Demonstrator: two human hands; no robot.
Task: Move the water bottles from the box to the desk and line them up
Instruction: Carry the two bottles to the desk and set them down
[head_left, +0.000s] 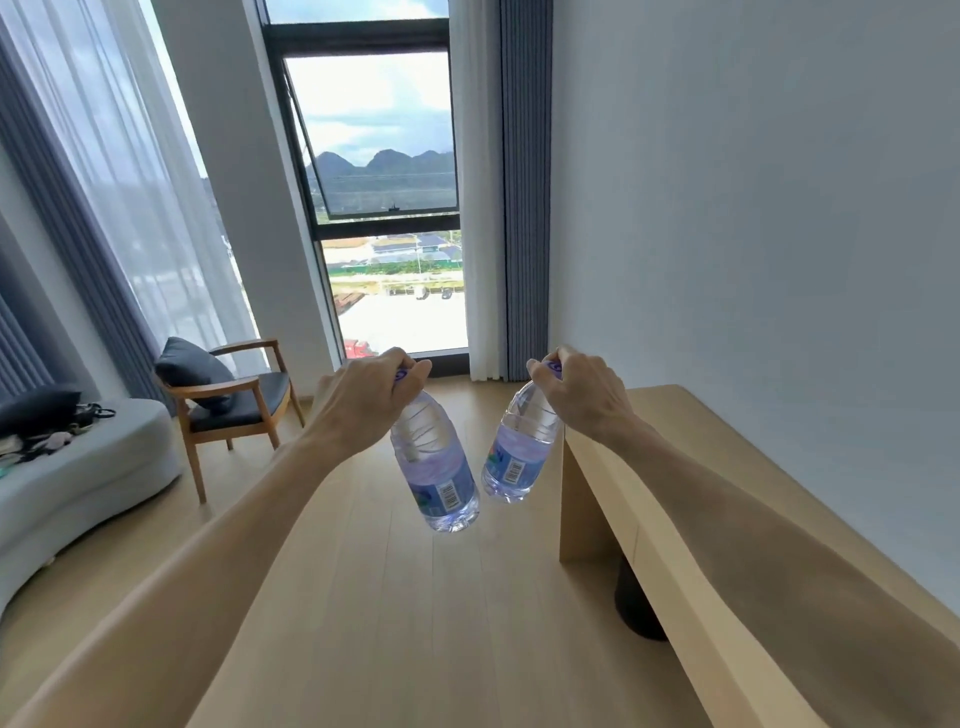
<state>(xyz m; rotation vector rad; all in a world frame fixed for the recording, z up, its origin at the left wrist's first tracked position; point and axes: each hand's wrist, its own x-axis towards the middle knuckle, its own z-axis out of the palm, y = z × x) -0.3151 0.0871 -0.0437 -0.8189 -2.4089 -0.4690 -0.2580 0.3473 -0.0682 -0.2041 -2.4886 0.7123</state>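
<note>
My left hand grips the purple cap of a clear water bottle with a blue label, which hangs tilted over the wooden floor. In my right hand a second, similar water bottle is held by its cap and hangs just left of the desk's end. The two bottle bottoms lean toward each other, a small gap apart. The light wooden desk runs along the right wall under my right forearm. The box is out of view.
A wooden armchair with dark cushions stands at the left, beside a grey sofa with small items on it. A tall window and curtains fill the far wall. A dark round object sits under the desk.
</note>
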